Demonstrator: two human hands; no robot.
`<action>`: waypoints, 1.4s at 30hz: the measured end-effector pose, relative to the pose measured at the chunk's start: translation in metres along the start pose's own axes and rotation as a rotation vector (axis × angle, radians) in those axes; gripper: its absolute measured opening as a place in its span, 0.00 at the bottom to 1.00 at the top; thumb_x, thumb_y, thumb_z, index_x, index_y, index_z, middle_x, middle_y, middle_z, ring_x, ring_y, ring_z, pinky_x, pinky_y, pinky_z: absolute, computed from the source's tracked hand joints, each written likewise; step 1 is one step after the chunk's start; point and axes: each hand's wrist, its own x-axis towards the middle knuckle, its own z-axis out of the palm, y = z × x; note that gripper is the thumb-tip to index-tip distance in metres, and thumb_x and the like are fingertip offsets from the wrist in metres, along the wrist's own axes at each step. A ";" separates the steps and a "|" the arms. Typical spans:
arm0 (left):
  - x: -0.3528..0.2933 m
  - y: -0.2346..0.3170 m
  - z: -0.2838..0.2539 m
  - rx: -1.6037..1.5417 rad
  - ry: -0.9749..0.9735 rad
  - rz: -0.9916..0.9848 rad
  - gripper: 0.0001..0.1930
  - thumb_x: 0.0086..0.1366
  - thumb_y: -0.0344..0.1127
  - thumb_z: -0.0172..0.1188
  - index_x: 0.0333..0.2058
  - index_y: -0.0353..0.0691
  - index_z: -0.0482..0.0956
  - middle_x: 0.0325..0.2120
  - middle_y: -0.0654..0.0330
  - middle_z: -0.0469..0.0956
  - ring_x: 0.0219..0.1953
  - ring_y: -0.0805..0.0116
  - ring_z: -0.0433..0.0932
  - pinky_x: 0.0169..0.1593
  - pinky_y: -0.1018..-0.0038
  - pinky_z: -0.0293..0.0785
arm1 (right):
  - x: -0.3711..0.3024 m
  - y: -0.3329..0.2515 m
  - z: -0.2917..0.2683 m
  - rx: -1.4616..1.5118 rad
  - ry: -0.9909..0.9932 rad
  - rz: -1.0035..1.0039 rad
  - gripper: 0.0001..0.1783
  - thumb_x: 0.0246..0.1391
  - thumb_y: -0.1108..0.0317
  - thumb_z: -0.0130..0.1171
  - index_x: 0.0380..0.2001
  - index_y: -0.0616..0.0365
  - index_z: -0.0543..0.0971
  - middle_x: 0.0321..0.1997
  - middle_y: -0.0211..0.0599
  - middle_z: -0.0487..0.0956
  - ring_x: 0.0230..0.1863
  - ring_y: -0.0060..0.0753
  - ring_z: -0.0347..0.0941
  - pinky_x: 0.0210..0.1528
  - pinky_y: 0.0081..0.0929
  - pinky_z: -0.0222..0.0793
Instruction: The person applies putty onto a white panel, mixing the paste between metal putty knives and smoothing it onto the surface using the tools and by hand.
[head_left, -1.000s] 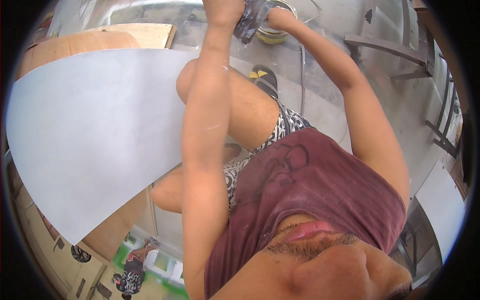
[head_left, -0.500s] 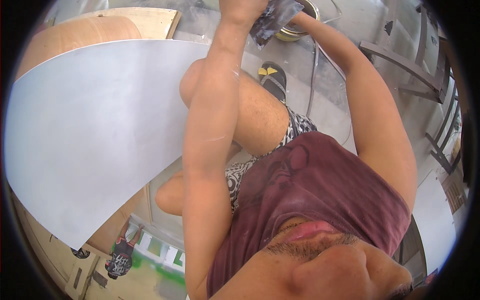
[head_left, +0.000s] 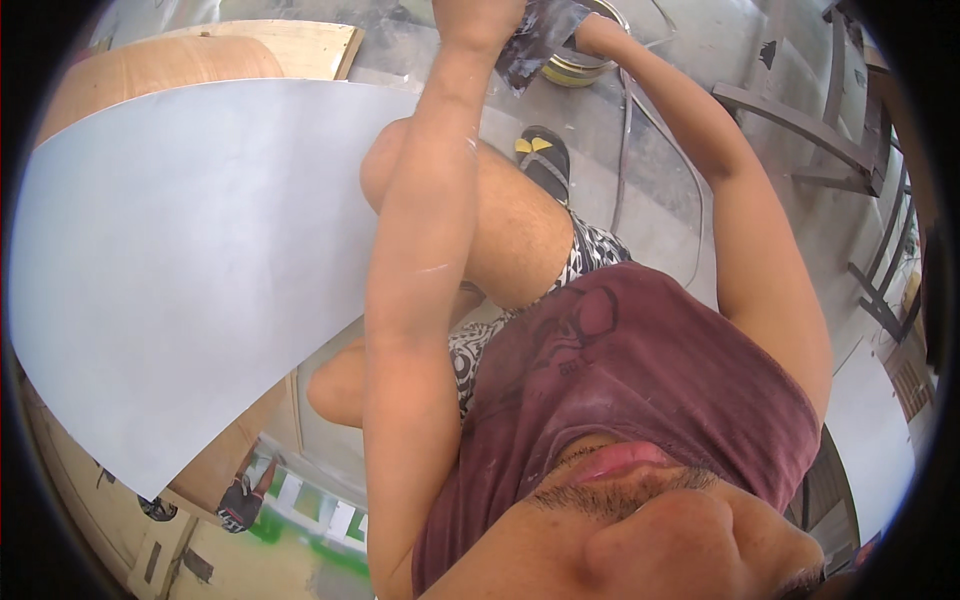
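My left hand (head_left: 480,22) is at the top edge, partly cut off, closed by the side of a dark grey sheet (head_left: 540,42) smeared with whitish marks. What the sheet is made of I cannot make out. To its right, my right hand (head_left: 598,38) reaches to the mouth of a round metal can (head_left: 580,72) with a yellowish side. The sheet and the can hide my right fingers, so what they hold does not show. Just below these things stands my foot in a black sandal (head_left: 543,160) with yellow marks.
A large pale curved panel (head_left: 190,270) fills the left side, with wooden boards (head_left: 290,45) behind it. A hose (head_left: 625,150) lies on the grey floor near the can. Dark metal frames (head_left: 800,125) stand at the right. Another person (head_left: 240,502) is at the lower left.
Both my hands and the dark sheet have shifted slightly left. More of my right hand shows at the can. The other person has moved behind the panel's edge.
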 end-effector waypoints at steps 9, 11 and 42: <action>-0.006 0.003 0.007 0.020 0.049 0.001 0.14 0.66 0.36 0.62 0.44 0.30 0.80 0.23 0.56 0.82 0.26 0.69 0.80 0.33 0.71 0.75 | -0.093 0.028 -0.060 0.357 0.275 -0.164 0.23 0.51 0.74 0.53 0.51 0.51 0.83 0.46 0.49 0.83 0.48 0.49 0.80 0.51 0.41 0.75; -0.006 0.002 0.006 0.051 0.051 0.010 0.13 0.66 0.36 0.62 0.43 0.30 0.80 0.23 0.56 0.82 0.26 0.69 0.80 0.32 0.71 0.75 | -0.104 0.041 -0.059 0.446 0.309 -0.164 0.22 0.51 0.74 0.54 0.51 0.51 0.83 0.46 0.50 0.83 0.47 0.49 0.80 0.51 0.38 0.74; -0.024 -0.045 -0.065 -0.764 0.118 -0.857 0.26 0.75 0.57 0.45 0.45 0.34 0.73 0.21 0.65 0.67 0.21 0.74 0.67 0.23 0.81 0.65 | -0.090 0.082 -0.006 1.424 0.837 -0.401 0.14 0.48 0.84 0.52 0.34 0.63 0.85 0.33 0.26 0.83 0.34 0.18 0.75 0.39 0.20 0.70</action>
